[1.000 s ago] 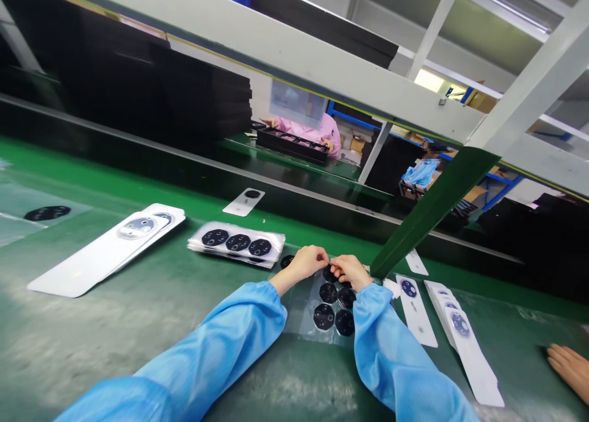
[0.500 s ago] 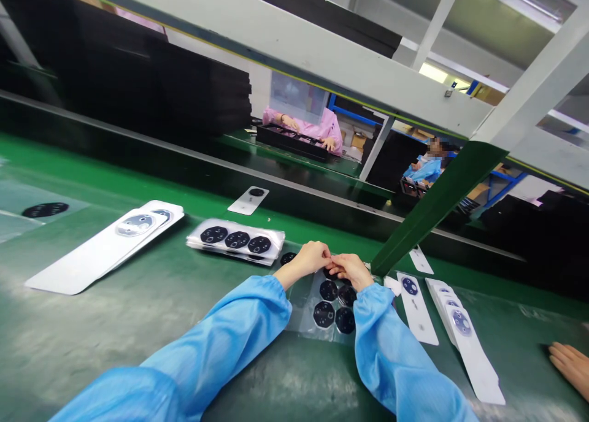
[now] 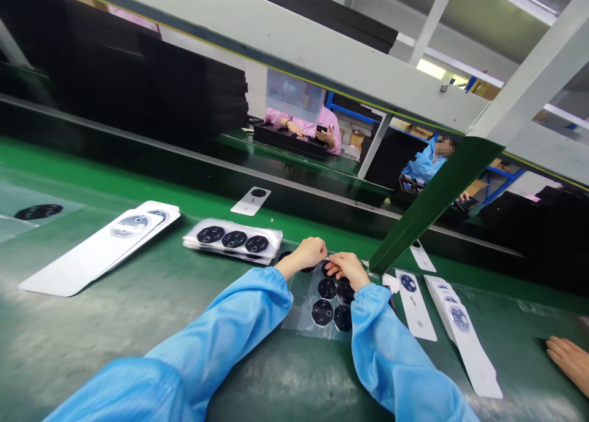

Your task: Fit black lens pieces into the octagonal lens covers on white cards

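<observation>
My left hand [image 3: 309, 254] is closed in a pinch above the far end of a clear sheet [image 3: 299, 314] bearing several black round pieces [image 3: 323, 312]. Close to its right, my right hand [image 3: 347, 268] has its thumb and forefinger pinched together over the same sheet. What the fingertips hold is too small to make out. Left of my hands lies a stack of clear-wrapped strips [image 3: 234, 239] with black discs. White panels with round cut-out areas lie as a left stack [image 3: 92, 250], a single panel [image 3: 416, 308] and a fanned right stack [image 3: 473, 354].
A green post [image 3: 432, 210] rises just right of my hands. A small white card [image 3: 251, 201] lies farther back. Another person's hand [image 3: 570, 360] rests at the right edge. Beyond the bench, a person in pink [image 3: 332, 127] and one in blue [image 3: 423, 163] sit with black trays.
My hands have parted slightly at the fingertips. Across the bench, the person in pink has raised a dark item in one hand. The camera view has shifted a little.
</observation>
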The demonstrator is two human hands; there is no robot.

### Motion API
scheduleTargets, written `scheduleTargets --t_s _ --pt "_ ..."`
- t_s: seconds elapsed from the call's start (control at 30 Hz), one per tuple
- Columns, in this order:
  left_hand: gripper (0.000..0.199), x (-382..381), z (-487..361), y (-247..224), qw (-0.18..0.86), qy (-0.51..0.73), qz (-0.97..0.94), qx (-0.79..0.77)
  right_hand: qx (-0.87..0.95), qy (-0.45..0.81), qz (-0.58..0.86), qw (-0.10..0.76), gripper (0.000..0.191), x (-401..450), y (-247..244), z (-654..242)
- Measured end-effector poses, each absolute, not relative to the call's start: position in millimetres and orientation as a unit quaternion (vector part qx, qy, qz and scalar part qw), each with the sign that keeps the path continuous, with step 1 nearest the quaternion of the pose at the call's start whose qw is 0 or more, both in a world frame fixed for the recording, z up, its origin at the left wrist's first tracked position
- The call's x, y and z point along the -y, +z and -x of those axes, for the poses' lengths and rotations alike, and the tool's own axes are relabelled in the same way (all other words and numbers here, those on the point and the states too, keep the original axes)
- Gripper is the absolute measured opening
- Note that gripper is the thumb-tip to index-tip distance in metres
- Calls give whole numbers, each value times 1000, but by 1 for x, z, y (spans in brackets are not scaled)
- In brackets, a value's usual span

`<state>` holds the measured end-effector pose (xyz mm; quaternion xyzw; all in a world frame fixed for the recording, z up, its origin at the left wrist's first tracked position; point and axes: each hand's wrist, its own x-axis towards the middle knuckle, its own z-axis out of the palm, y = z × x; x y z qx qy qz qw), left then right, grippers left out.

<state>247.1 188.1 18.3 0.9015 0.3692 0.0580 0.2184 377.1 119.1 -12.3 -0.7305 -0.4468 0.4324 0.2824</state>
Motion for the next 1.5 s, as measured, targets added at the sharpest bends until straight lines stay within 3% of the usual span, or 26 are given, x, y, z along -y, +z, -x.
scheduleTargets --t_s 0.37,0.7,1.07,1.27,1.5 --pt "31 -185 -258 -9 50 70 -937 -337 533 196 816 105 28 -91 1 -376" --pt "32 -189 -262 -27 -15 74 -930 -360 570 135 810 3 26 -70 4 -379" --pt "31 -184 -254 -8 50 148 -934 -321 572 136 809 -18 24 -51 7 -385" --pt "27 -164 -265 -8 149 197 -946 -209 571 129 811 0 24 -52 5 -384" --pt "28 -175 -287 -26 260 199 -923 -201 575 105 811 17 23 -49 6 -380"
